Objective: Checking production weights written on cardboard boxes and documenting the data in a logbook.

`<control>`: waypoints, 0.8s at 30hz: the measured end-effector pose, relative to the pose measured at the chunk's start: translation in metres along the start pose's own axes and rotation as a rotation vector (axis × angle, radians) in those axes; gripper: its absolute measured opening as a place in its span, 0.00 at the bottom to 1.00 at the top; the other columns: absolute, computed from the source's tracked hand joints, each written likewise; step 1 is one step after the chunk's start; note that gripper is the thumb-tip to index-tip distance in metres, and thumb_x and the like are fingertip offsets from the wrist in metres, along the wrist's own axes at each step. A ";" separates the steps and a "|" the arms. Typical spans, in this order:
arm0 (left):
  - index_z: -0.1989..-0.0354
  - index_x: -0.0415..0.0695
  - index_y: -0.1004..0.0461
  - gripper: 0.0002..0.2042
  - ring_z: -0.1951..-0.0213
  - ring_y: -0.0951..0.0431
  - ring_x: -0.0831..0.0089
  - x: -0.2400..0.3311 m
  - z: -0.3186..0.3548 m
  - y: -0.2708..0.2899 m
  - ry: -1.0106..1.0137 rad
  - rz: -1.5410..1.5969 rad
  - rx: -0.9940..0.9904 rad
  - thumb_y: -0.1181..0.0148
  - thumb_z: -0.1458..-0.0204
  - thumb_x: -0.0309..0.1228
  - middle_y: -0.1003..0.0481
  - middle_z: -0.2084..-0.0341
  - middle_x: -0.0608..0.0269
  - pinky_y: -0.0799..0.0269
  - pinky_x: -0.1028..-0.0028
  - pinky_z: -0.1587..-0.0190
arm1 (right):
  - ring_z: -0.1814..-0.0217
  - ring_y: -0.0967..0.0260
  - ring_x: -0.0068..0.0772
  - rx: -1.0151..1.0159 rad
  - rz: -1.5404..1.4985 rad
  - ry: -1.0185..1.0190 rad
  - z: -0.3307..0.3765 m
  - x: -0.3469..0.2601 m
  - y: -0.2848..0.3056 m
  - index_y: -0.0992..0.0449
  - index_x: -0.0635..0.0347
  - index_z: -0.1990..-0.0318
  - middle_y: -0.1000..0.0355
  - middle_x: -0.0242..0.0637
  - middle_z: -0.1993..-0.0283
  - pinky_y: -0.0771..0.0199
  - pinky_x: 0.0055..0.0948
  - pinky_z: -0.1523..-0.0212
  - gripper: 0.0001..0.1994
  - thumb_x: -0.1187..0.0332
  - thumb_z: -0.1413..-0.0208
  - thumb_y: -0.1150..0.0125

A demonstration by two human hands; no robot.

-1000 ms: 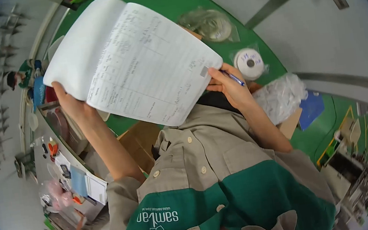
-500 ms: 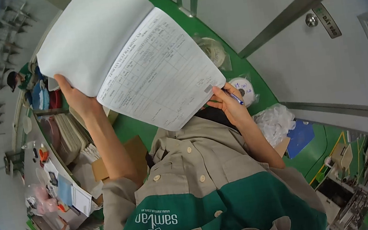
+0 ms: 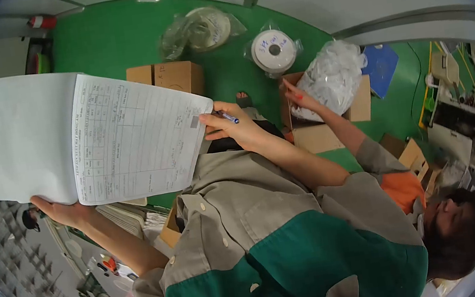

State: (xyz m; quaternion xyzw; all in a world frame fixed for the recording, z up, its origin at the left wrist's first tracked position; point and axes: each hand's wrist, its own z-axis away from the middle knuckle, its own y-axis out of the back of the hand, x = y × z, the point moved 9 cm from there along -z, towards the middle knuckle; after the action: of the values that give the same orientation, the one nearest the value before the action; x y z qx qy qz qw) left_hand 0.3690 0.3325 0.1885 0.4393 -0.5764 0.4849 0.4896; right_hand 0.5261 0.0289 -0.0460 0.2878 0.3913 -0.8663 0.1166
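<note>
**Head view: lined form held up in both hands, pen at its right edge**

Hidden/unclear, left to right: the left hand (image 3: 64, 212) is mostly covered by the white paper pad with a printed table form on top (image 3: 90, 139); only the thumb side and palm edge show under the pad's bottom edge, fingers are behind the sheets. Print on the form is too small to read. Stacked papers below the pad, near the left forearm, are partly blocked by the arm & the beige-and-green work shirt (image 3: 275, 246), which fills the lower middle of the frame.

Pose: left arm rises from the lower edge, hand gripping the pad from beneath, pad raised & tilted, blank back page folded out to the left. Right hand (image 3: 235, 129) comes up across the shirt, fingers closed in a pinch on a blue-tipped pen (image 3: 229, 117), fingertips touching the form's right edge near a small grey patch.

Further right: another person's hand (image 3: 296, 93), w/ red nails, reaches to a clear bag of white pieces (image 3: 334, 77) in an open brown cardboard box (image 3: 320, 134); that person's face is cut by the frame rim. Behind, on the green floor (image 3: 113, 38): a small closed cardboard box (image 3: 169, 76) & a bagged white tape roll (image 3: 273, 49).
</note>
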 end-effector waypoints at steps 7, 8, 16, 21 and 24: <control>0.34 0.40 0.47 0.30 0.41 0.33 0.55 -0.016 -0.002 -0.044 0.086 -0.115 -0.090 0.62 0.37 0.49 0.39 0.38 0.52 0.31 0.56 0.41 | 0.56 0.25 0.27 0.093 0.128 0.008 -0.013 -0.009 0.019 0.28 0.62 0.51 0.25 0.37 0.56 0.23 0.27 0.59 0.19 0.55 0.39 0.42; 0.33 0.40 0.48 0.29 0.41 0.32 0.55 -0.015 0.002 -0.059 0.096 -0.147 -0.131 0.65 0.36 0.48 0.39 0.38 0.51 0.30 0.57 0.42 | 0.57 0.25 0.27 0.152 0.159 0.114 -0.020 -0.016 0.030 0.28 0.62 0.50 0.24 0.38 0.56 0.24 0.26 0.60 0.19 0.55 0.38 0.43; 0.38 0.39 0.39 0.29 0.44 0.30 0.54 -0.019 -0.001 -0.062 0.143 -0.156 -0.196 0.51 0.42 0.47 0.34 0.41 0.52 0.29 0.55 0.44 | 0.59 0.23 0.29 0.423 0.422 0.693 -0.014 -0.141 0.024 0.26 0.62 0.55 0.22 0.40 0.61 0.26 0.27 0.60 0.10 0.67 0.41 0.42; 0.36 0.39 0.41 0.33 0.42 0.32 0.55 -0.015 -0.001 -0.096 0.166 -0.228 -0.257 0.46 0.44 0.49 0.37 0.39 0.53 0.30 0.56 0.43 | 0.74 0.26 0.35 0.267 0.421 0.835 -0.033 -0.233 -0.023 0.22 0.59 0.62 0.24 0.38 0.74 0.30 0.30 0.73 0.20 0.49 0.46 0.38; 0.35 0.37 0.43 0.35 0.41 0.33 0.56 -0.014 0.008 -0.101 0.153 -0.330 -0.330 0.46 0.43 0.49 0.39 0.38 0.50 0.30 0.57 0.44 | 0.71 0.25 0.39 0.142 0.492 0.612 -0.058 -0.239 -0.041 0.21 0.63 0.65 0.24 0.40 0.74 0.28 0.33 0.69 0.31 0.38 0.53 0.39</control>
State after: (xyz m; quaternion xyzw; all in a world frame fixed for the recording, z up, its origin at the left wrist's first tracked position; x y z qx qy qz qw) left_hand 0.4691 0.3103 0.1874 0.4037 -0.5291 0.3296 0.6697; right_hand 0.7252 0.0938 0.0898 0.6251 0.2663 -0.7117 0.1784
